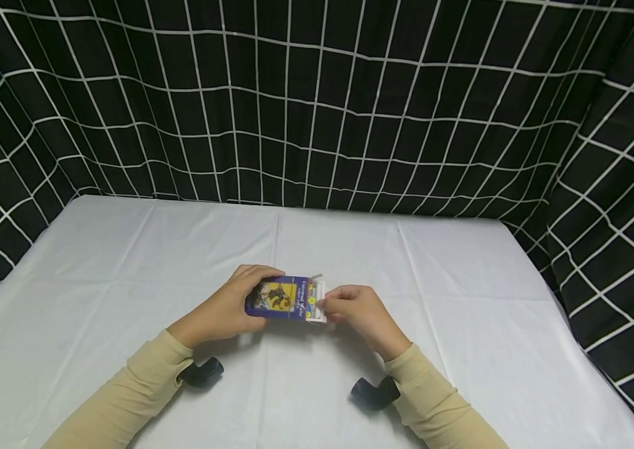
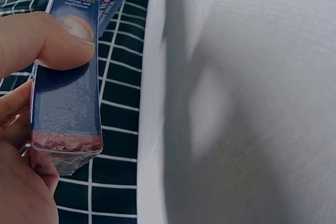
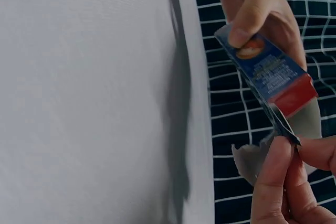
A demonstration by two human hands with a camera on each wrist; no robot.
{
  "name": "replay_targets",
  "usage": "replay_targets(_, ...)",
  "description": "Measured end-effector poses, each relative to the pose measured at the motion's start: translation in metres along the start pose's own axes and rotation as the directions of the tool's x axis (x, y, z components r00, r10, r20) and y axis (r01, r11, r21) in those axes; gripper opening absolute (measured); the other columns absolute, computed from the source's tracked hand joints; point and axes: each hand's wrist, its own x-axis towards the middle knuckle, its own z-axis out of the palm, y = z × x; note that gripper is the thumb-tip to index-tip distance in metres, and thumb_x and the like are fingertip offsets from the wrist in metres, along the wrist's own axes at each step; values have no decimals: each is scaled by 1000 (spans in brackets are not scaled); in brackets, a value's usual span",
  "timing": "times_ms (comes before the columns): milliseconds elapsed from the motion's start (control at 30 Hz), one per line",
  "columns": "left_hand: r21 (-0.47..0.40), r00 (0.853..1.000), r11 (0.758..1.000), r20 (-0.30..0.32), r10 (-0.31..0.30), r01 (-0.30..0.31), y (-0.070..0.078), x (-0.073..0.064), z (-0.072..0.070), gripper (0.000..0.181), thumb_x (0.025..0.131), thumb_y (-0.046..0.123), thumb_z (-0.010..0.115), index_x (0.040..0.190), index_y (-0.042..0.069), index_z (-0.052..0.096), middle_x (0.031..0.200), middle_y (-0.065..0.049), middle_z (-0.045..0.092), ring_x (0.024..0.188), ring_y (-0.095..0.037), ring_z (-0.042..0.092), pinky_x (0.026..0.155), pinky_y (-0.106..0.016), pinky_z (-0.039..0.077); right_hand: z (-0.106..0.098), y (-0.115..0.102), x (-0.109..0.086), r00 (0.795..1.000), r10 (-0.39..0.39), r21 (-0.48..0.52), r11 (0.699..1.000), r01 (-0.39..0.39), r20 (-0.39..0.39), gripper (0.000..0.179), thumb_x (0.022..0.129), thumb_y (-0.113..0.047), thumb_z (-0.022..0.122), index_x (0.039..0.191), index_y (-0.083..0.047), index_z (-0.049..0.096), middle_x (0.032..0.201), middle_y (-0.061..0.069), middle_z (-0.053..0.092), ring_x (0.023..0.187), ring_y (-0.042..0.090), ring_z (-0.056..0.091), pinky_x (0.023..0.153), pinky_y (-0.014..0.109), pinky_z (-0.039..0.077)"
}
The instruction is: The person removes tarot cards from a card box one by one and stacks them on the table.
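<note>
A blue tarot card box (image 1: 277, 298) with a yellow picture panel is held above the white table. My left hand (image 1: 238, 300) grips its left end, the thumb pressing on the narrow side in the left wrist view. At the other end, pale flaps (image 1: 317, 302) with coloured print stick out. My right hand (image 1: 360, 310) pinches a thin dark-edged flap (image 3: 285, 125) there between thumb and fingers. Crinkled clear wrap (image 2: 68, 162) shows at the box's left end. What lies inside the box is hidden.
A white cloth (image 1: 317, 243) with fold creases covers the table. Black curtains with a white grid (image 1: 317, 112) stand behind it and at both sides. Dark wrist devices (image 1: 201, 373) sit at both cuffs.
</note>
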Motion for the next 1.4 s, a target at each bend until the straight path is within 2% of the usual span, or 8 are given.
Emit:
replay_targets(133, 3, 1000, 1000, -3, -13, 13, 1, 0, -2, 77, 70, 2, 75, 141, 16, 51, 140, -5, 55, 131, -27, 42, 105, -48, 40, -4, -1, 1, 1000, -7, 32, 999, 7, 16, 22, 85, -7, 68, 98, 10, 68, 78, 1, 71, 69, 10, 66, 72, 29, 56)
replay_targets(300, 5, 1000, 1000, -6, -13, 13, 1, 0, -4, 76, 72, 3, 77, 142, 16, 50, 141, -5, 54, 132, -27, 41, 105, -48, 40, -11, -5, 2, 999, -17, 62, 998, 16, 30, 29, 84, -2, 66, 109, 13, 63, 93, 8, 72, 75, 10, 67, 72, 25, 57)
replay_targets(467, 6, 1000, 1000, -8, -6, 6, 2, 0, -3, 76, 74, 5, 79, 144, 15, 49, 145, -8, 51, 134, -29, 41, 108, -51, 38, -19, -8, 3, 999, -17, 58, 998, 15, 37, 43, 83, 1, 67, 124, 10, 58, 91, 3, 71, 76, 9, 67, 71, 25, 58)
replay_targets(633, 19, 1000, 1000, -9, -4, 4, 2, -1, -3, 78, 75, 7, 81, 146, 12, 46, 144, -11, 50, 134, -31, 42, 110, -54, 37, -26, -9, 2, 998, -47, 37, 998, 45, 49, 53, 82, 1, 68, 134, 5, 56, 87, 0, 68, 75, 9, 66, 73, 29, 59)
replay_targets(867, 43, 1000, 999, -19, -3, 3, 1, -1, -2, 81, 76, 15, 86, 145, 7, 44, 140, -12, 53, 129, -29, 45, 107, -52, 40, -29, -12, 0, 995, -93, 32, 995, 92, 32, 46, 85, -1, 67, 129, 8, 59, 90, 3, 70, 77, 10, 68, 74, 31, 59)
replay_targets(1133, 37, 1000, 999, -15, 15, -14, 1, 2, -1, 77, 75, 14, 86, 142, 8, 49, 142, -11, 55, 132, -30, 45, 110, -52, 38, -33, -12, 2, 995, -88, 20, 996, 89, -43, 29, 90, -7, 68, 114, 11, 67, 107, 16, 72, 81, 8, 68, 73, 29, 59)
replay_targets(1400, 42, 998, 999, -53, 36, -34, -3, 2, -4, 77, 73, 12, 86, 140, 8, 50, 141, -12, 55, 132, -31, 45, 111, -53, 38, -40, -12, 6, 994, -98, -38, 995, 96, -54, 30, 90, -9, 70, 113, 10, 68, 104, 17, 74, 78, 8, 68, 73, 29, 59)
